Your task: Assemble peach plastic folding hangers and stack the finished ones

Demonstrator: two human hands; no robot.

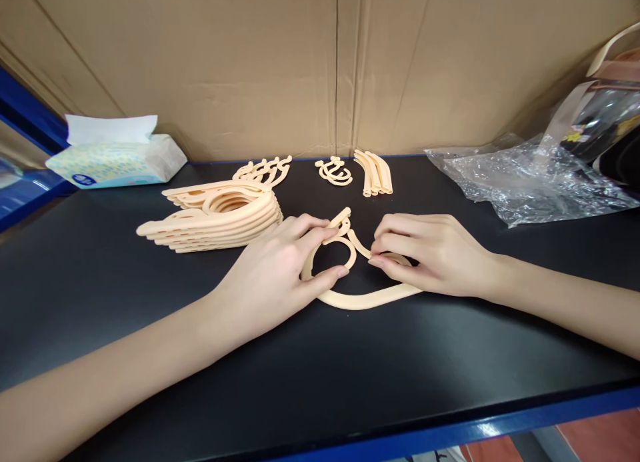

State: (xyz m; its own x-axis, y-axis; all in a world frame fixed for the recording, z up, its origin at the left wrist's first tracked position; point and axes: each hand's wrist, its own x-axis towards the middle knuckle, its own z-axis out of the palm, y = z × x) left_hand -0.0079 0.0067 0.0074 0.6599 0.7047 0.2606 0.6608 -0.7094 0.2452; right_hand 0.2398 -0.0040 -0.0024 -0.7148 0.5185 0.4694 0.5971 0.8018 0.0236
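A cream plastic hanger (357,302) lies flat on the black table between my hands, with a long curved bar along its near side and a round loop at the left. My left hand (280,265) is closed on the loop side, its fingers on a short piece (341,217) at the top and its thumb at the loop's near edge. My right hand (435,255) pinches the hanger's right side, fingertips at a thin curved arm (359,243). Part of the hanger is hidden under both hands.
Left of my hands is a stack of similar hangers (225,225). Behind lie several hooks (265,171), more small hooks (334,171) and several curved strips (374,172). A tissue pack (115,159) stands back left; a clear plastic bag (520,175) and transparent backpack (600,115) sit right. Cardboard (225,62) rises behind.
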